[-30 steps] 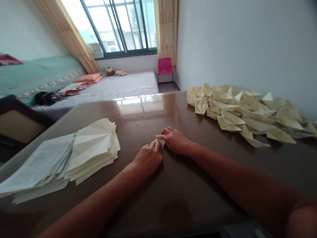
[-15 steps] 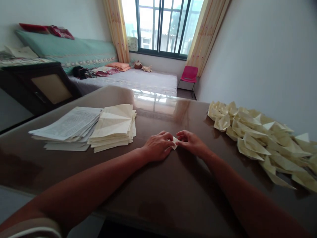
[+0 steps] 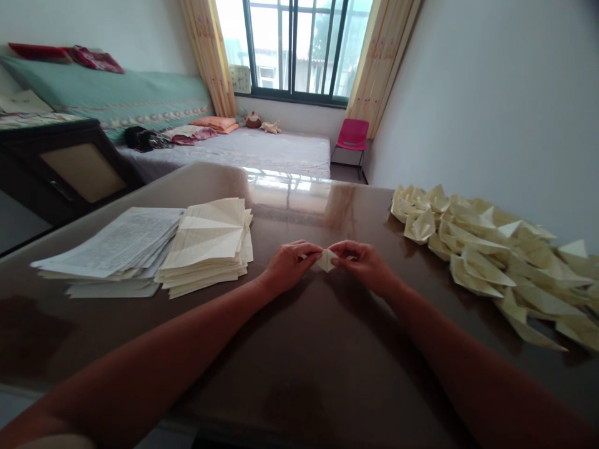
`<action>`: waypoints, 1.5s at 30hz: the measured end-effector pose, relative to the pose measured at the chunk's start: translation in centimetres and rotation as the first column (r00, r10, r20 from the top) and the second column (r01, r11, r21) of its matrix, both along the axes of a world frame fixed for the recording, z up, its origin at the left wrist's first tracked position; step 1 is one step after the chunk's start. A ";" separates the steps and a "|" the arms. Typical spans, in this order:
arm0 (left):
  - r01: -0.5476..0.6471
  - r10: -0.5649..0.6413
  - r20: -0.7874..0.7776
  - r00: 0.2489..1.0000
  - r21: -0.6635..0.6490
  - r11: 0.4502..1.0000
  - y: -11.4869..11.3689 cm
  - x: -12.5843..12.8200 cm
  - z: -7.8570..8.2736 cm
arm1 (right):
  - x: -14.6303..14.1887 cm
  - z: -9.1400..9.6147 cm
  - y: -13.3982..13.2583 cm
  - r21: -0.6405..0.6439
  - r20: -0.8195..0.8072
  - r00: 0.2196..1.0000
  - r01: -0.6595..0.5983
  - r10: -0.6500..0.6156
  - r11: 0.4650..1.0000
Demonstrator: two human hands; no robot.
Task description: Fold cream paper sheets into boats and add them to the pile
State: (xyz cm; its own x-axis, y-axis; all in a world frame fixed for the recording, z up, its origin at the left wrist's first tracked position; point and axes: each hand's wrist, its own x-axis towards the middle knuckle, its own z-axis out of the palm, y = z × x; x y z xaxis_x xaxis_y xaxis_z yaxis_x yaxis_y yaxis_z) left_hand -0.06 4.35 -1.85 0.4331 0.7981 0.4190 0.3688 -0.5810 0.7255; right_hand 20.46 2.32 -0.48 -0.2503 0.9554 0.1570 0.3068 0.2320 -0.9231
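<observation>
A small folded piece of cream paper (image 3: 326, 260) is pinched between my two hands just above the glossy brown table (image 3: 304, 368). My left hand (image 3: 286, 266) grips its left end with curled fingers. My right hand (image 3: 362, 265) grips its right end the same way. The paper shows as a small diamond between my fingertips.
A stack of creased cream sheets (image 3: 206, 243) lies to the left, beside a pile of printed pages (image 3: 110, 246). A heap of several folded paper boats (image 3: 491, 243) covers the table's right side by the white wall. A bed (image 3: 262, 149) and pink chair (image 3: 352, 136) stand beyond.
My hands have lifted the folded paper off the table and drawn slightly apart, each pinching one end. The view has swung to the left since one second ago.
</observation>
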 end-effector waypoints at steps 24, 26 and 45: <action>-0.082 0.081 0.021 0.997 0.076 0.994 -1.0 0.5 0.9 | -1.0 -0.4 -0.4 0.211 0.005 0.994 0.105 -0.108 0.972; -0.085 0.085 -0.001 0.996 0.087 0.993 -0.9 0.4 0.9 | -1.0 -0.3 -0.3 0.198 -0.006 0.995 0.097 -0.098 0.975; -0.115 0.201 0.295 0.934 -0.283 0.952 0.3 0.1 1.0 | -1.0 -0.2 -0.1 -0.080 -0.318 0.909 0.259 -0.271 0.962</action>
